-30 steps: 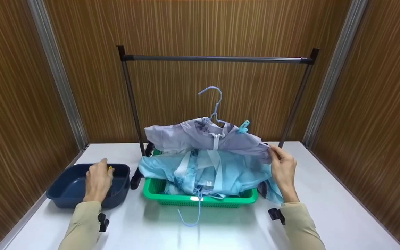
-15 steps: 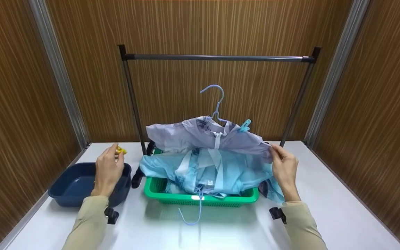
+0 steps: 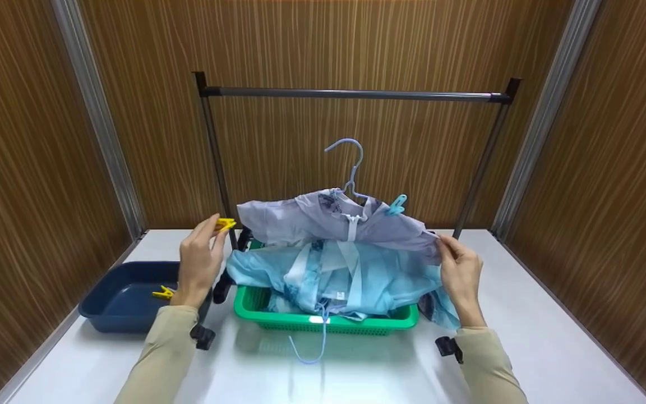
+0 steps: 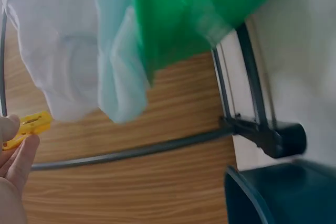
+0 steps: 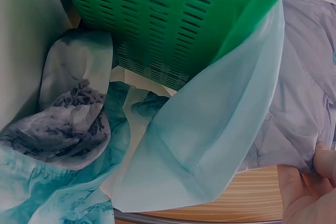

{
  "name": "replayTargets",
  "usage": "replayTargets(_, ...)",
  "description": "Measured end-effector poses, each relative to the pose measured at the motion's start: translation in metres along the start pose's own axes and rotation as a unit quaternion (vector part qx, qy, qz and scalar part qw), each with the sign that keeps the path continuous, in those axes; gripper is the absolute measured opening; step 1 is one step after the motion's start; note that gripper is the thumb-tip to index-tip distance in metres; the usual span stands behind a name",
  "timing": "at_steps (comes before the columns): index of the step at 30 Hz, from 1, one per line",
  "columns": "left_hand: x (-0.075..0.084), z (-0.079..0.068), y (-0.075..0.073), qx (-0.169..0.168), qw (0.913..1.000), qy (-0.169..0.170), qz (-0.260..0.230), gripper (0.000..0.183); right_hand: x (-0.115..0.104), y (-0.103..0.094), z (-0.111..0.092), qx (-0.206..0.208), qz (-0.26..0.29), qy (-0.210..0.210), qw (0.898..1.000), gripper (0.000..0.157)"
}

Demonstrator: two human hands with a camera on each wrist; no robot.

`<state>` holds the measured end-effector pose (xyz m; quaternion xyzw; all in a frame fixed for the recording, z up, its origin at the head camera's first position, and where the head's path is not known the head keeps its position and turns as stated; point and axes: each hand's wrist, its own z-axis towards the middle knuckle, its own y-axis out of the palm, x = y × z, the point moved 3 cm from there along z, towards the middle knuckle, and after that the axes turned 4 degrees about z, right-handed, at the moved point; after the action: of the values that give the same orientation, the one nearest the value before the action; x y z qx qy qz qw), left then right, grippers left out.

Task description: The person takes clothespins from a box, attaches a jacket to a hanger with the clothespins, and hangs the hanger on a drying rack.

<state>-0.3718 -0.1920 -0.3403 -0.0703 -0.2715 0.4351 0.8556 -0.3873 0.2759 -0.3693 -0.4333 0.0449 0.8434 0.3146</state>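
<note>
My left hand (image 3: pixel 199 264) pinches a yellow clothespin (image 3: pixel 225 224) between thumb and fingertips, just left of the lilac garment's left sleeve and apart from it. In the left wrist view the clothespin (image 4: pixel 34 123) points toward the pale sleeve end. The lilac garment (image 3: pixel 312 216) has a white zip and sits on a hanger (image 3: pixel 352 163). A light-blue clothespin (image 3: pixel 396 205) is clipped on its right shoulder. My right hand (image 3: pixel 460 272) pinches the end of the right sleeve; in the right wrist view, thumb and fingers (image 5: pixel 291 184) grip the lilac cloth.
Under the lilac garment, a turquoise garment (image 3: pixel 384 275) lies over a green basket (image 3: pixel 323 321), a second hanger hook (image 3: pixel 307 359) sticking out in front. A dark blue tub (image 3: pixel 111 314) at left holds another yellow clothespin (image 3: pixel 163 292). A rack with a metal bar (image 3: pixel 351 94) stands behind.
My left hand has come up out of the blue tub with a yellow clothespin and moved right, toward the left sleeve. My right hand stays on the right sleeve.
</note>
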Motion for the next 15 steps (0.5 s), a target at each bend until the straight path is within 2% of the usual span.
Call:
replayTargets(6, 0.020, 0.006, 0.008, 0.020, 0.9986, 0.045, -0.019, 0.030, 0.000, -0.002, -0.001, 0.001, 0.001, 0.004, 1.000, 0.020)
replayTargets(10, 0.032, 0.011, 0.010, 0.042, 0.9969, 0.062, -0.022, 0.031, -0.001, 0.000, -0.001, -0.008, 0.000, 0.008, 1.000, 0.022)
replayTargets(15, 0.047, 0.020, 0.015, 0.043, 0.9953, 0.081, -0.030, 0.033, -0.003, 0.000, 0.000, -0.004, -0.003, -0.004, 1.000, 0.021)
